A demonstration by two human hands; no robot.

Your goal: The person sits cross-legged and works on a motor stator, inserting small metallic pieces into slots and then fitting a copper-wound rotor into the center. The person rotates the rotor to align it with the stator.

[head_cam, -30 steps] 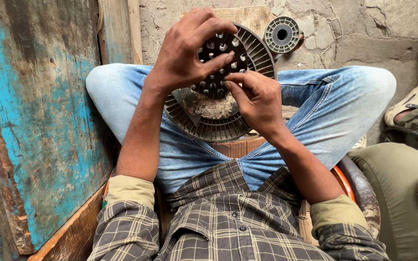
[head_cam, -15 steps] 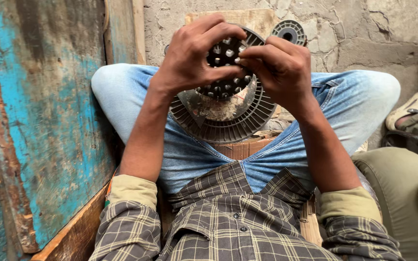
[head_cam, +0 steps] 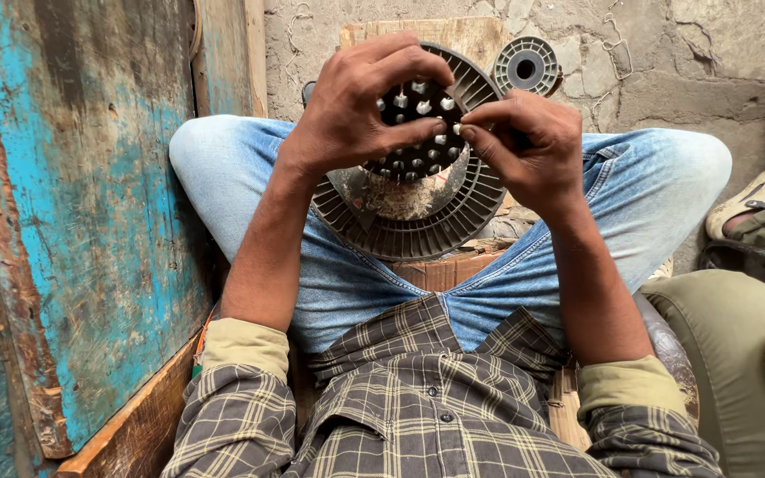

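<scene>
Gripping the dark studded disc [head_cam: 418, 133] over the lap, the left hand [head_cam: 356, 106] is curling around its 9 o'clock edge while the right hand [head_cam: 529, 146] is pinching a stud at 3 o'clock. It looks stiff and light; its rim is probably the safest hold above the ribbed fan wheel [head_cam: 418, 226].

A rough, cracked grey plaster wall [head_cam: 666, 62] fills the background. On the left stands a worn wooden door [head_cam: 73, 221] with peeling blue paint. A bare wooden board [head_cam: 462, 35] leans against the wall. Soft daylight falls evenly.
</scene>
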